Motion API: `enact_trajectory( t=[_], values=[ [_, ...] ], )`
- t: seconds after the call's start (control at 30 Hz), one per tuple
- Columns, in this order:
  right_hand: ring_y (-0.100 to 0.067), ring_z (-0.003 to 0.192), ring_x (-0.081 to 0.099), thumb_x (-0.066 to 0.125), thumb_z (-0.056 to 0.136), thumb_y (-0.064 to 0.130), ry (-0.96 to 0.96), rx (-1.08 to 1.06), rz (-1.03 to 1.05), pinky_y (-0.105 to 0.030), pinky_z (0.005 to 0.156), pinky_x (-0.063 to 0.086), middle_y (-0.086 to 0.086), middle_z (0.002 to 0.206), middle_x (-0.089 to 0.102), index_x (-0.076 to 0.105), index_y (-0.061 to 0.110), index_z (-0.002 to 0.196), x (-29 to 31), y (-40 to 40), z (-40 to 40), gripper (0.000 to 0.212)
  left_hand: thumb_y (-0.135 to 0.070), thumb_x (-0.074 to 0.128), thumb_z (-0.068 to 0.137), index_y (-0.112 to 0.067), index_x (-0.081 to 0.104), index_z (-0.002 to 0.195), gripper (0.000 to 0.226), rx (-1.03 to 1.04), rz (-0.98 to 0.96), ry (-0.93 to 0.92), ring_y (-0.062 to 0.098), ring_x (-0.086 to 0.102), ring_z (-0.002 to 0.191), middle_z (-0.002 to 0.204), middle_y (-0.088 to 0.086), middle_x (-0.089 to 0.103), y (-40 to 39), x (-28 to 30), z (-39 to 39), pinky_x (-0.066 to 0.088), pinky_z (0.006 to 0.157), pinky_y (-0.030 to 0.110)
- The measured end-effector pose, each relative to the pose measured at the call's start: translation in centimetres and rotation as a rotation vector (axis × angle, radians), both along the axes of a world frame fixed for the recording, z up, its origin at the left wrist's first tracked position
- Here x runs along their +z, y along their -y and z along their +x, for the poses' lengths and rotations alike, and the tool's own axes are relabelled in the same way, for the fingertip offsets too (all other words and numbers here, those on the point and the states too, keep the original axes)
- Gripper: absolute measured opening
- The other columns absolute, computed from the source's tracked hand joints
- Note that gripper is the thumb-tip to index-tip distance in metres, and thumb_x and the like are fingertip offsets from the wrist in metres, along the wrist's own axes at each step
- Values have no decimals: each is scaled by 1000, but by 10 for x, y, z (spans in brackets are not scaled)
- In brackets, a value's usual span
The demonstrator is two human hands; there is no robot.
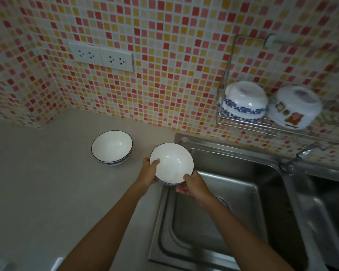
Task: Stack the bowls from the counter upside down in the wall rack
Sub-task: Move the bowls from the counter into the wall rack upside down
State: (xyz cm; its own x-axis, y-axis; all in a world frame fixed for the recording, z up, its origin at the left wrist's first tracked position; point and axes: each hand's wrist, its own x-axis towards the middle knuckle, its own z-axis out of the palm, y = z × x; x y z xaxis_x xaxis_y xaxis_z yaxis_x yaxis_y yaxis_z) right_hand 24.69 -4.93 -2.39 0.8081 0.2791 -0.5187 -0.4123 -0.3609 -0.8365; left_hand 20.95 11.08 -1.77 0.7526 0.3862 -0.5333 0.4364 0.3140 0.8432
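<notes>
So I've got the white ceramic bowl with the thin dark rim (171,163) held right side up between both hands, hanging right over the line where the beige surface (47,182) meets the lip of the stainless steel sink (223,192). My left hand (149,171) has its grip closed on the bowl's left edge, thumb hooked over the rim and the fingers underneath; my right hand (192,185) is clamped on the near right edge the same way, thumb on the rim. A second white bowl with a blue-patterned band (112,147) sits upright on the surface just to the left, not touching anything, with lots of bare room around it. Up to the right, the chrome wire wall rack (243,122) holds an upside-down white bowl with blue flowers (245,102) and, touching it on the right, an upside-down white bowl with cartoon bear prints (294,108). There's open air between my bowl and the rack's front rail.
</notes>
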Motion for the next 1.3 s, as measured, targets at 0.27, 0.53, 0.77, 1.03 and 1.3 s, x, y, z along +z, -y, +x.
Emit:
enact_trajectory(
  t=[0.27, 0.53, 0.77, 1.03, 1.3],
  values=[
    [-14, 74, 70, 50, 97, 36, 239, 51, -38, -27, 69, 59, -4, 93, 71, 52, 9, 125, 59, 98, -5, 39, -51, 32, 97, -31, 44, 129, 39, -61, 45, 265, 19, 62, 95, 116, -5, 59, 79, 55, -6, 58, 65, 30],
    [-15, 107, 59, 54, 96, 29, 1072, -239, -228, -29, 90, 50, -4, 122, 63, 55, 13, 131, 152, 210, 42, 38, -52, 40, 96, -40, 47, 128, 35, -250, 153, 474, 28, 63, 111, 127, -1, 61, 130, 91, 14, 52, 91, 53],
    [-29, 132, 42, 51, 92, 50, 1124, -182, -475, -42, 108, 38, -11, 144, 46, 36, 15, 143, 166, 260, 108, 64, -50, 47, 92, -28, 57, 121, 37, -178, 152, 606, 29, 67, 102, 116, 4, 68, 176, 150, 42, 55, 87, 50],
    [-26, 149, 2, 8, 96, 64, 1107, -42, -865, -37, 118, -6, -12, 161, 8, 5, 7, 152, 140, 264, 124, 81, -78, 25, 80, -36, 41, 134, 70, -70, 391, 644, 28, 55, 117, 132, 1, 54, 212, 223, 107, 50, 95, 49],
    [-26, 149, 0, 12, 98, 56, 1141, -14, -869, -36, 118, -6, -14, 161, 6, 3, 5, 152, 142, 266, 122, 75, -53, 28, 97, -30, 34, 141, 49, -115, 853, 844, 18, 52, 100, 124, -3, 47, 248, 273, 171, 45, 70, 23]
  ],
)
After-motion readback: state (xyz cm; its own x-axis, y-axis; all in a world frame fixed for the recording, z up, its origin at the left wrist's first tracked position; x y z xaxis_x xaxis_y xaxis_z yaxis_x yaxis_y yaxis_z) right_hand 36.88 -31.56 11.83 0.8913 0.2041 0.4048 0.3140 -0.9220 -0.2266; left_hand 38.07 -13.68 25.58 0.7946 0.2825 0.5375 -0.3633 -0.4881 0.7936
